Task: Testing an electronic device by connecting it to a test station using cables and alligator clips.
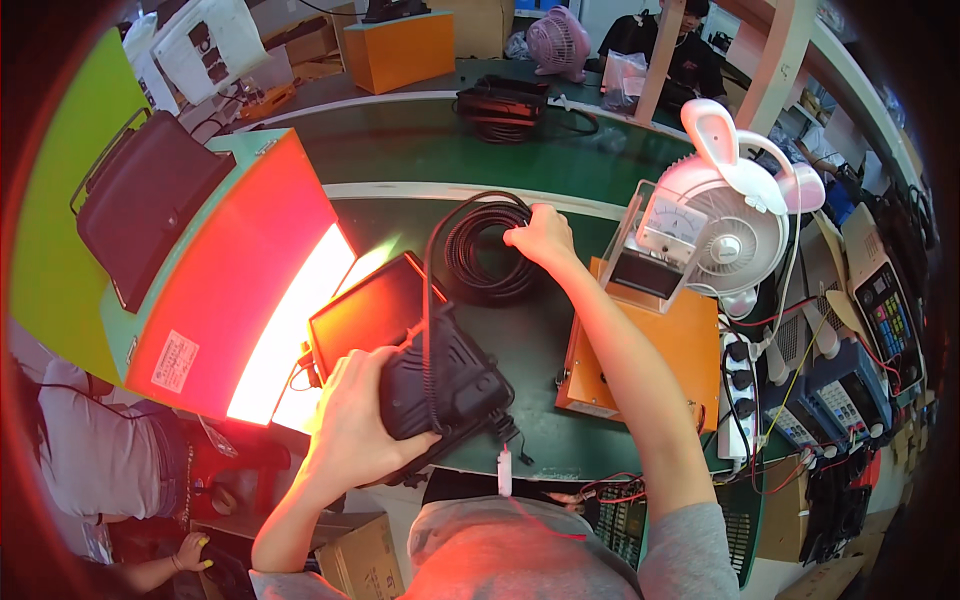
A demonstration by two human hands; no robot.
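Observation:
My left hand (360,425) grips a black plastic device (450,380) with an open screen panel (365,312), tilted on the green table beside a glowing red light box (215,285). My right hand (540,235) has its fingers closed on the right side of a coiled black cable (467,268), which runs over to the device. A small white connector (505,470) with a thin red wire hangs at the device's lower edge. Just right of my right forearm is an orange case (650,370).
A white fan (730,245), a clear-cased meter (668,222), a power strip (737,435) and instruments (850,390) crowd the right. A black device (500,105) and pink fan (560,45) stand behind. A seated person (680,50) is at back right; another (95,460) is at lower left.

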